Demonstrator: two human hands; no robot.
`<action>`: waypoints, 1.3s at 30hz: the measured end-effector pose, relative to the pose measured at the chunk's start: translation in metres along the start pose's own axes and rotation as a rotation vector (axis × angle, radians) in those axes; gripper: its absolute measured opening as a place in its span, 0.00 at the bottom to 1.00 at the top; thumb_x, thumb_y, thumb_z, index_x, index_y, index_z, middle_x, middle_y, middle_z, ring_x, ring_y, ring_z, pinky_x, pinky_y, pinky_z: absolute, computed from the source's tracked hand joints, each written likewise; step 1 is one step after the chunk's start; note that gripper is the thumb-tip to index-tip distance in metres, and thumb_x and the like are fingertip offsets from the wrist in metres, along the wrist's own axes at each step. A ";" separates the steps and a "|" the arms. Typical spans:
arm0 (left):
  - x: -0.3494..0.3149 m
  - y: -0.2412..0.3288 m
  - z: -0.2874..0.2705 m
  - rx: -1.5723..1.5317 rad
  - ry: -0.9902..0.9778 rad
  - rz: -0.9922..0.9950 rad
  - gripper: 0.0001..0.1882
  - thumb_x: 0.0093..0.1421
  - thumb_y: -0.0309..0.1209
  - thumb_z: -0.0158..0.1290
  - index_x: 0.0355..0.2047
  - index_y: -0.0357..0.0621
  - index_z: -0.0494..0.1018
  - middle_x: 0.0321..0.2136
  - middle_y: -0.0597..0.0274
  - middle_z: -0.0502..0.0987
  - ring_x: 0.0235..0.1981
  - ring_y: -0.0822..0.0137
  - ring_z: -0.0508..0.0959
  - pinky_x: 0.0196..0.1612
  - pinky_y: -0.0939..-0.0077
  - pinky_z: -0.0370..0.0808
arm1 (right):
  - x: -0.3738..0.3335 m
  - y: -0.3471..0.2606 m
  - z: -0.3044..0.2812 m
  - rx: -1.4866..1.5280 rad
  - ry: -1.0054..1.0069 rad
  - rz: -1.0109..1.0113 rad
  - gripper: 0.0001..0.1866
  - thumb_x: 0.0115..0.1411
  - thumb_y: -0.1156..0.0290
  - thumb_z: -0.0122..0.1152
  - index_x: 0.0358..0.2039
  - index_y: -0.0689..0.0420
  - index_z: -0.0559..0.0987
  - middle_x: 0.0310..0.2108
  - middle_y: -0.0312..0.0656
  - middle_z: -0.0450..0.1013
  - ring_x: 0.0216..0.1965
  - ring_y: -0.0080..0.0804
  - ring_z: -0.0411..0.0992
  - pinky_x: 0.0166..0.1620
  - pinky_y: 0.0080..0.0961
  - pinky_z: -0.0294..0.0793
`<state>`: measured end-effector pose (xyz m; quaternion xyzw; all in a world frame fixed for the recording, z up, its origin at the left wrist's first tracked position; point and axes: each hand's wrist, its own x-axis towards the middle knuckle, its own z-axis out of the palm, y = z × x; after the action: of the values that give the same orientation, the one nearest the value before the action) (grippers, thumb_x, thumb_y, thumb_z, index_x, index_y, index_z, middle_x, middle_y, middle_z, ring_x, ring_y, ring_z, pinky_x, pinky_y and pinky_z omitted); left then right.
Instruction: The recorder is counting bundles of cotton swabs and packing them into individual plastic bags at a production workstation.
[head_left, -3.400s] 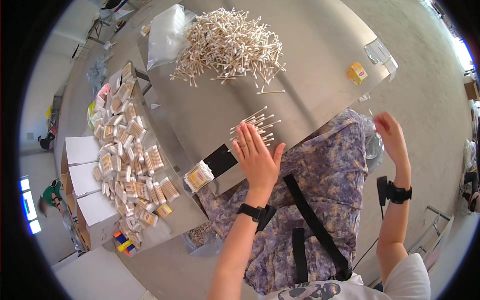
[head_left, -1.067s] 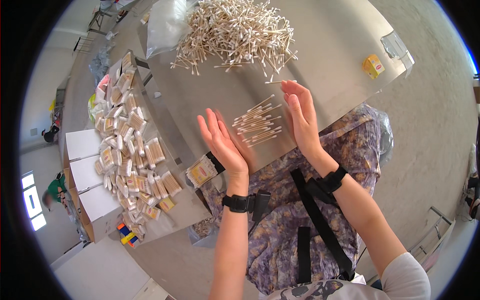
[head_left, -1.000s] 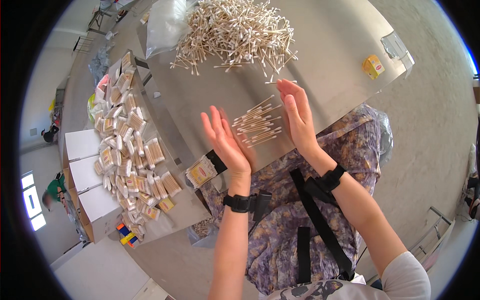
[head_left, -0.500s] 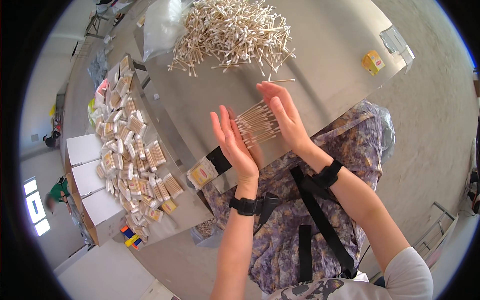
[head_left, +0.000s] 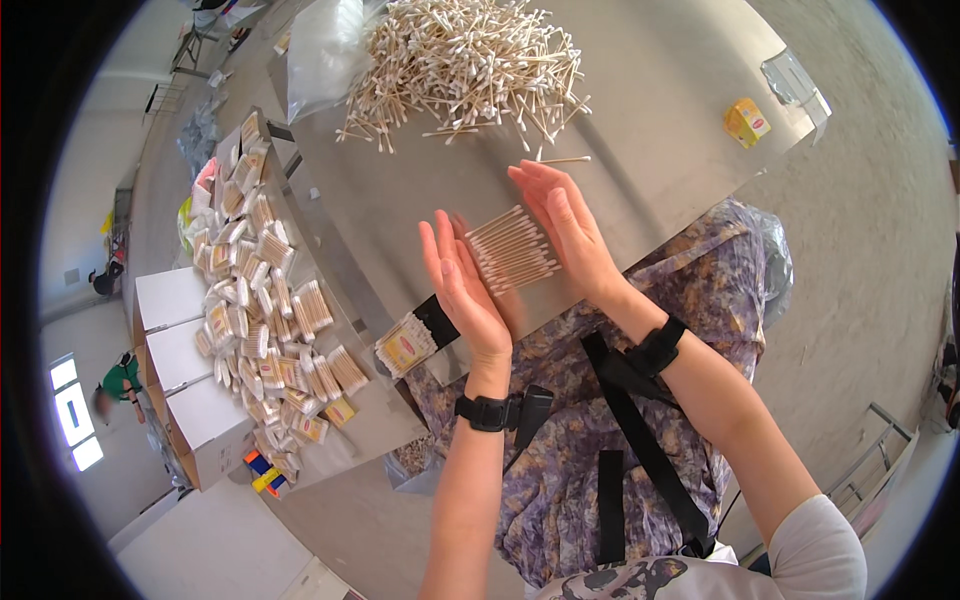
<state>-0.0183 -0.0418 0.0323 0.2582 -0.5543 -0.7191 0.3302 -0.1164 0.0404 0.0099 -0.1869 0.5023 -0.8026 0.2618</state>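
Note:
A row of cotton swabs [head_left: 513,249] lies side by side on the metal table [head_left: 640,150], wooden sticks parallel and white tips in line at both ends. My left hand [head_left: 465,285] stands on edge at the left tips, fingers stretched out. On the other side my right hand [head_left: 570,230] is also held with its fingers extended, palm facing the swabs. Neither hand is closed round them. Beyond my hands rises a large heap of loose cotton swabs [head_left: 465,65]. One single swab [head_left: 565,159] lies apart, just past my right fingertips.
Left, a lower surface carries many packed swab bundles [head_left: 270,340] beside white cartons [head_left: 190,330]. A yellow labelled packet [head_left: 405,345] sits at the table's near left corner, a small yellow box [head_left: 746,122] far right. A clear plastic bag [head_left: 325,60] adjoins the heap.
The swabs between my hands now lie in a more even row. My left hand has shifted slightly left, and a small gap shows between my right palm and the swab tips.

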 end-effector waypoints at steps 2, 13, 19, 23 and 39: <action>0.003 0.002 0.000 0.013 0.035 0.010 0.37 0.71 0.48 0.34 0.72 0.40 0.42 0.71 0.43 0.47 0.73 0.53 0.45 0.74 0.59 0.38 | 0.001 0.000 -0.001 0.027 0.014 -0.002 0.28 0.75 0.52 0.39 0.63 0.61 0.63 0.63 0.47 0.64 0.67 0.35 0.58 0.68 0.33 0.55; -0.009 -0.004 0.003 0.038 -0.013 -0.001 0.36 0.71 0.48 0.34 0.72 0.39 0.43 0.72 0.44 0.46 0.73 0.52 0.47 0.73 0.57 0.42 | -0.012 0.006 0.008 0.082 0.033 0.030 0.28 0.75 0.51 0.38 0.62 0.62 0.65 0.62 0.46 0.65 0.66 0.34 0.59 0.68 0.32 0.54; -0.021 -0.004 0.005 -0.004 0.092 0.001 0.36 0.72 0.47 0.34 0.72 0.38 0.43 0.72 0.45 0.46 0.72 0.52 0.49 0.73 0.58 0.42 | -0.019 -0.004 0.004 0.091 0.140 0.019 0.29 0.74 0.51 0.39 0.62 0.62 0.64 0.61 0.46 0.66 0.65 0.34 0.61 0.68 0.32 0.55; -0.028 -0.001 0.016 0.038 0.088 -0.012 0.36 0.72 0.47 0.33 0.72 0.38 0.43 0.72 0.45 0.47 0.73 0.52 0.48 0.73 0.58 0.42 | -0.029 0.006 0.013 0.046 0.124 -0.006 0.29 0.74 0.52 0.40 0.62 0.63 0.65 0.61 0.47 0.66 0.65 0.34 0.61 0.68 0.32 0.56; -0.034 -0.017 0.001 1.614 -0.382 0.385 0.51 0.65 0.61 0.44 0.68 0.24 0.47 0.69 0.33 0.48 0.72 0.42 0.47 0.70 0.46 0.47 | -0.004 -0.034 -0.013 0.032 0.328 0.046 0.17 0.72 0.66 0.47 0.54 0.64 0.71 0.51 0.43 0.73 0.56 0.30 0.70 0.60 0.28 0.66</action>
<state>0.0002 -0.0126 0.0164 0.1900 -0.9776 -0.0661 0.0622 -0.1284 0.0648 0.0348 -0.0378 0.5297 -0.8240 0.1977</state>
